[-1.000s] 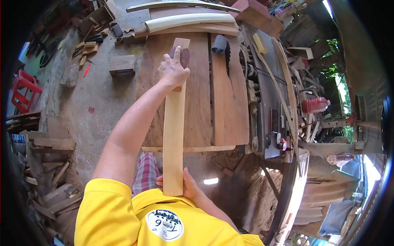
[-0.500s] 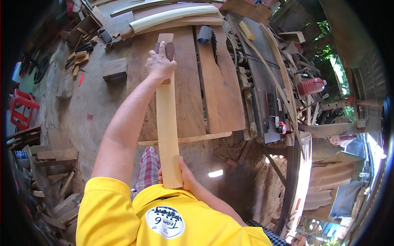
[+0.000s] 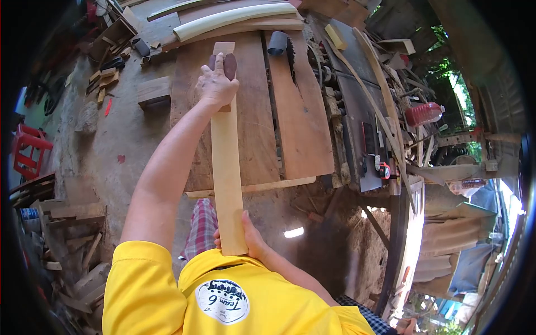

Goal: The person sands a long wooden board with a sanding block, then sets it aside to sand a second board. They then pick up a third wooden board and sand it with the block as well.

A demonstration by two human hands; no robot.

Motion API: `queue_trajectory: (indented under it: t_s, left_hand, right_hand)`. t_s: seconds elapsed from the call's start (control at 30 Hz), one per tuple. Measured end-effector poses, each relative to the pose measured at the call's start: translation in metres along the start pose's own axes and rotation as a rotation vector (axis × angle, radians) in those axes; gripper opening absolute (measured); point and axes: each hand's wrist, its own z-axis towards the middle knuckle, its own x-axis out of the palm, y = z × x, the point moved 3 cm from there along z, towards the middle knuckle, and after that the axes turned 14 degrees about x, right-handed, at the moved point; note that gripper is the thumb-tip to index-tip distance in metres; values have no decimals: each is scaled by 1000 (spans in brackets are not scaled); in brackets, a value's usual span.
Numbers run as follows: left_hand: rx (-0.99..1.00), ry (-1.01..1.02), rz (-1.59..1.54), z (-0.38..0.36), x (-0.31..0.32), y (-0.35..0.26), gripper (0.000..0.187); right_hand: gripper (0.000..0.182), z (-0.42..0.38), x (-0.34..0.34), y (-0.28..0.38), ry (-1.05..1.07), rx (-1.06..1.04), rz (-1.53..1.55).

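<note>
A long pale wooden board (image 3: 228,167) reaches from my waist out over the brown plank tabletop (image 3: 254,111). Near its far end, my left hand (image 3: 216,86) is closed over a brown wooden block with dark rounded sides (image 3: 230,67) that rests on the board. The index finger points forward along the top of this block, and its underside is hidden. Close to my yellow shirt, my right hand (image 3: 252,237) grips the near end of the board, thumb side on the right edge and fingertips showing at the left.
A grey roll (image 3: 277,43) stands by a toothed saw blade (image 3: 291,58) in the tabletop's slot. Curved pale pieces (image 3: 234,21) lie across the back. To the left is a wooden block (image 3: 154,91); at the right are a tape measure (image 3: 384,170) and a red bottle (image 3: 424,114).
</note>
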Motion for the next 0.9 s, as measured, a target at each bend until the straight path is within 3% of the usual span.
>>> queue_trajectory:
  t_s: [0.17, 0.33, 0.57, 0.63, 0.73, 0.9]
  left_hand:
    - [17, -2, 27, -3, 5, -1, 86]
    - [93, 25, 41, -38, 4, -11, 84]
    - [314, 168, -5, -221, -21, -20, 87]
    - [306, 172, -55, -236, -27, -18, 87]
    - [301, 132, -126, -203, -17, -16, 87]
    - [112, 98, -79, -19, 9, -23, 81]
  right_hand:
    - [93, 2, -2, -1, -40, -19, -17]
    - [84, 0, 1, 0, -14, -9, 40]
    - [87, 2, -5, 1, 12, -24, 22]
    - [88, 7, -5, -2, 103, -38, 89]
    - [88, 11, 0, 12, -35, -55, 22]
    - [90, 21, 8, 21, -54, -70, 95]
